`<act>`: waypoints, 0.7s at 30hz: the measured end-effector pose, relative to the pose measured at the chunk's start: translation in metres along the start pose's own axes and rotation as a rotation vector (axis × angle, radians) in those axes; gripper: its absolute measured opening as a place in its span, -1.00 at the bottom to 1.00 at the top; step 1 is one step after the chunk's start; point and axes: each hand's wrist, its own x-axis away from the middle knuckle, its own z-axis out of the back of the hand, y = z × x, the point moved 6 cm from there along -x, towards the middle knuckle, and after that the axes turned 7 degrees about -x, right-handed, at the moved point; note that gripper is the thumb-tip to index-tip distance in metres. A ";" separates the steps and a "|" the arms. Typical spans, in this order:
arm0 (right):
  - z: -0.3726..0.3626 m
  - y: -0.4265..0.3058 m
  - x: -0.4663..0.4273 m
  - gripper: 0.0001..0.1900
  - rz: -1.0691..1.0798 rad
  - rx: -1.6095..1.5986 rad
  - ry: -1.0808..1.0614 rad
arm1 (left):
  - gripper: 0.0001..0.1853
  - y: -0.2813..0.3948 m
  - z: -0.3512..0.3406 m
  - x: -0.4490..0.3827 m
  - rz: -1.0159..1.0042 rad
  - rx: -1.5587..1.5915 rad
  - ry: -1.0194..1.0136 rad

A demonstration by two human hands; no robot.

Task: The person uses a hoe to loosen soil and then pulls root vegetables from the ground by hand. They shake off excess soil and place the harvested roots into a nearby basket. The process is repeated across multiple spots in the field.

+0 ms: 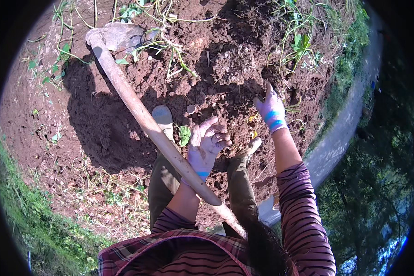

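Observation:
A long-handled hoe leans across my left forearm, its wooden handle point(138, 110) running from my body up to the soil-covered metal blade point(120, 36) at the upper left. My left hand point(207, 143), in a dirty light-purple work glove, is turned palm up beside the handle with fingers curled; nothing shows in it. My right hand point(270, 105), in a matching glove with blue bands at the cuff, reaches down to the loose reddish-brown soil point(234, 65), fingers and thumb apart. Its fingertips are at the clods, and no held object shows.
My shoes point(162, 115) stand in the dug soil. A small leafy plant point(184, 135) grows between them. Cut vines point(174, 51) lie near the blade, more greenery point(300, 45) at the upper right. A paved path point(341, 124) curves along the right; grass point(38, 220) borders the lower left.

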 end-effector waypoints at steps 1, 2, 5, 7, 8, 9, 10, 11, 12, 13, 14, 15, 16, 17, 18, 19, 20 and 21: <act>-0.024 0.021 -0.003 -0.15 -0.221 0.029 -0.236 | -0.29 0.003 -0.009 -0.003 0.003 0.034 -0.015; -0.036 0.026 0.002 -0.15 -0.248 0.060 -0.177 | -0.30 0.006 -0.016 -0.005 0.007 0.075 -0.021; -0.058 0.030 0.004 -0.32 -0.401 -0.151 -0.252 | -0.27 0.019 -0.026 -0.013 -0.026 0.151 -0.128; -0.050 0.018 0.016 -0.38 -0.309 -0.220 -0.233 | -0.27 0.029 -0.023 -0.021 -0.058 0.190 -0.214; -0.043 0.001 0.022 -0.39 -0.275 -0.173 -0.249 | -0.25 0.036 -0.014 -0.026 -0.048 0.204 -0.284; -0.038 -0.010 0.029 -0.40 -0.253 -0.125 -0.258 | -0.28 0.039 -0.012 -0.029 -0.050 0.204 -0.250; -0.041 -0.011 0.037 -0.42 -0.254 -0.126 -0.243 | -0.31 0.042 -0.013 -0.031 -0.048 0.195 -0.148; -0.041 -0.014 0.045 -0.46 -0.238 -0.130 -0.158 | -0.35 0.043 -0.015 -0.031 -0.046 0.184 -0.045; -0.042 -0.018 0.050 -0.48 -0.240 -0.130 -0.163 | -0.35 0.043 -0.014 -0.031 -0.034 0.176 -0.024; -0.043 -0.022 0.055 -0.50 -0.242 -0.130 -0.169 | -0.35 0.043 -0.014 -0.032 -0.022 0.169 -0.002; -0.044 -0.028 0.060 -0.53 -0.211 -0.103 -0.181 | -0.36 0.042 -0.014 -0.034 -0.009 0.161 0.020; -0.038 -0.042 0.069 -0.64 -0.119 -0.117 -0.082 | -0.36 0.041 -0.013 -0.035 -0.002 0.160 0.033; -0.036 -0.055 0.078 -0.64 -0.139 -0.107 -0.125 | -0.36 0.040 -0.014 -0.036 0.003 0.156 0.046; -0.030 -0.069 0.087 -0.65 -0.159 -0.095 -0.169 | -0.36 0.039 -0.015 -0.037 0.008 0.154 0.061; -0.025 -0.083 0.098 -0.62 -0.161 -0.088 -0.236 | -0.37 0.038 -0.015 -0.038 0.030 0.182 0.080; -0.018 -0.095 0.108 -0.58 -0.159 -0.086 -0.299 | -0.38 0.040 -0.018 -0.039 0.002 0.163 0.089; -0.015 -0.091 0.117 -0.52 -0.152 -0.091 -0.319 | -0.40 0.042 -0.015 -0.040 -0.016 0.171 0.095; -0.009 -0.088 0.125 -0.44 -0.148 -0.094 -0.335 | -0.42 0.045 -0.015 -0.041 -0.029 0.182 0.098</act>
